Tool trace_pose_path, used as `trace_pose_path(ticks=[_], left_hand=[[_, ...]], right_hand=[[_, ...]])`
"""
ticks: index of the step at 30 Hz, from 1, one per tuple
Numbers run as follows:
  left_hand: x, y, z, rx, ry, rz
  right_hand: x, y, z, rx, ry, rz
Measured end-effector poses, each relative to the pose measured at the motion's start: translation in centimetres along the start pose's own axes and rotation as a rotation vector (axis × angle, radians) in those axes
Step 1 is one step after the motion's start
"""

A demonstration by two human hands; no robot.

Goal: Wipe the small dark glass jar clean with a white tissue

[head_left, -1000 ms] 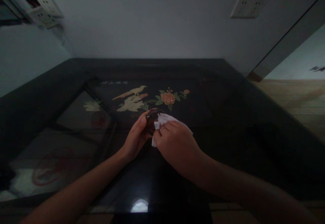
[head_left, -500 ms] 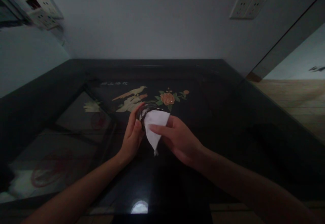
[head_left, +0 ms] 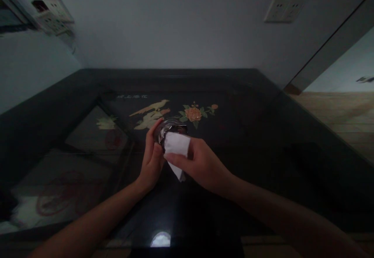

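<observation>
My left hand point(head_left: 152, 154) is wrapped round the left side of a small round glass object point(head_left: 169, 126) with a shiny rim, held just above a dark glossy table point(head_left: 251, 141). My right hand point(head_left: 201, 163) pinches a folded white tissue point(head_left: 176, 147) and presses it against the near side of the glass object. Thumb and fingers of the right hand are closed on the tissue. Most of the glass object is hidden behind the tissue and the two hands.
The table top bears an inlaid picture of a bird point(head_left: 152, 112) and an orange flower point(head_left: 193, 113). Behind it stands a pale wall with a socket plate point(head_left: 283, 9); another socket point(head_left: 52, 14) sits at the upper left. Wooden floor point(head_left: 341, 112) shows at the right.
The right hand has turned palm-up and shifted the tissue from the top of the glass object to its near side. The left hand has moved up slightly while holding on.
</observation>
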State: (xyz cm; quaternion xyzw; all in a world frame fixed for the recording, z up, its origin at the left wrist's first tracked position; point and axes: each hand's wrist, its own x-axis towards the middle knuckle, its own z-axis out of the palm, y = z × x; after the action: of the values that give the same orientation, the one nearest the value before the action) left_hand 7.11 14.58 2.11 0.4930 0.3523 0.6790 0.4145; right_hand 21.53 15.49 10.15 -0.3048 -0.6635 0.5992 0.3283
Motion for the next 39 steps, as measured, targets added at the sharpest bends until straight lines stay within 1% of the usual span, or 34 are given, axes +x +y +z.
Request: trace_pose_path(ticks=[2, 4, 6, 9, 11, 13, 16, 19, 23, 25, 27, 29, 31, 33, 35, 37, 39], left_hand=[[0.0, 0.1, 0.0, -0.011, 0.002, -0.048], [0.1, 0.3, 0.1, -0.033, 0.014, -0.127], [0.3, 0.5, 0.2, -0.085, 0.019, -0.231], [0.6, 0.7, 0.3, -0.140, 0.031, -0.382], [0.8, 0.7, 0.3, -0.140, 0.046, -0.453], [0.9, 0.6, 0.2, -0.136, 0.052, -0.478], [0.9, 0.7, 0.3, -0.133, 0.050, -0.470], [0.8, 0.9, 0.4, -0.119, 0.024, -0.465], [0.5, 0.9, 0.4, -0.084, -0.026, -0.448], [0.4, 0.7, 0.2, -0.062, -0.040, -0.391], [0.4, 0.3, 0.0, -0.034, -0.043, -0.315], [0.4, 0.0, -0.2, 0.006, -0.038, -0.241], [0.4, -0.3, -0.4, 0.074, -0.029, -0.151], [0.4, -0.3, -0.7, 0.176, -0.027, -0.031], [0.5, -0.3, -0.8, 0.300, -0.036, 0.090], [0.4, -0.1, -0.9, 0.408, -0.050, 0.187], [0.3, 0.1, -0.8, 0.458, -0.054, 0.258]], right_hand=[[-0.1, 0.0, -0.1, -0.374, -0.023, -0.083], [-0.1, 0.0, -0.2, -0.698, -0.065, -0.134], [-0.1, 0.1, -0.2, -0.943, -0.134, -0.170], [0.0, 0.1, -0.5, -1.209, -0.249, -0.213], [0.1, 0.1, -0.7, -1.339, -0.286, -0.226], [0.2, 0.0, -0.9, -1.422, -0.286, -0.247], [0.2, 0.0, -0.8, -1.466, -0.285, -0.278], [0.1, 0.0, -0.6, -1.444, -0.296, -0.236], [0.0, 0.0, -0.4, -1.268, -0.200, -0.136], [0.1, 0.1, -0.4, -1.141, -0.141, -0.056], [0.3, 0.4, -0.3, -0.953, -0.064, 0.003], [0.6, 1.0, -0.2, -0.649, 0.026, 0.018], [0.8, 1.6, 0.1, -0.201, 0.092, 0.043], [0.8, 1.9, 0.5, 0.302, 0.143, 0.123], [0.6, 1.9, 0.9, 0.688, 0.209, 0.196], [0.3, 1.5, 1.2, 0.881, 0.277, 0.223], [0.1, 1.1, 1.3, 0.935, 0.320, 0.226]])
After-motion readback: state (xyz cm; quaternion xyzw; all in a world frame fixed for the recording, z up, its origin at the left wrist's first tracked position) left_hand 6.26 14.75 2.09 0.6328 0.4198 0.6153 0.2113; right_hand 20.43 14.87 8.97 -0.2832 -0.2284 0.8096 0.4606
